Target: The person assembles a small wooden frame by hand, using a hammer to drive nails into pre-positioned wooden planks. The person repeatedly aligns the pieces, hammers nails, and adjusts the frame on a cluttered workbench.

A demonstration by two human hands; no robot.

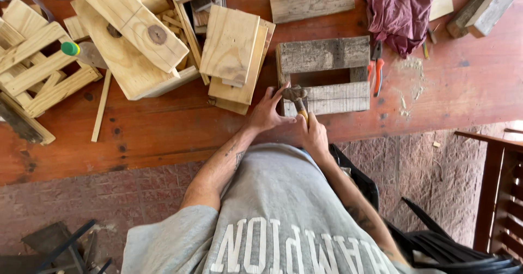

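Your right hand (315,135) is wrapped tight around the hammer (297,97), its head sitting over the near left corner of the grey box (327,75) at centre frame. Your left hand (268,110) sits just left of that corner, fingers spread and pressed to the box edge; whether it pinches a nail, I cannot tell, the hammer head covers that spot. The box lies flat on the red table (163,132), open middle showing, near board facing you. To do this well, I'd say keep those left fingers low and clear of the head, start with short taps, and hit square so the weathered board doesn't split. Brace the box firmly so it doesn't skid on the table. Pliers (377,69) with orange handles lie touching the box's right side, a maroon rag (400,12) above them at upper right. Pale planks (234,53) are stacked just left of your hand, and more offcuts (131,29) are piled in the upper left.
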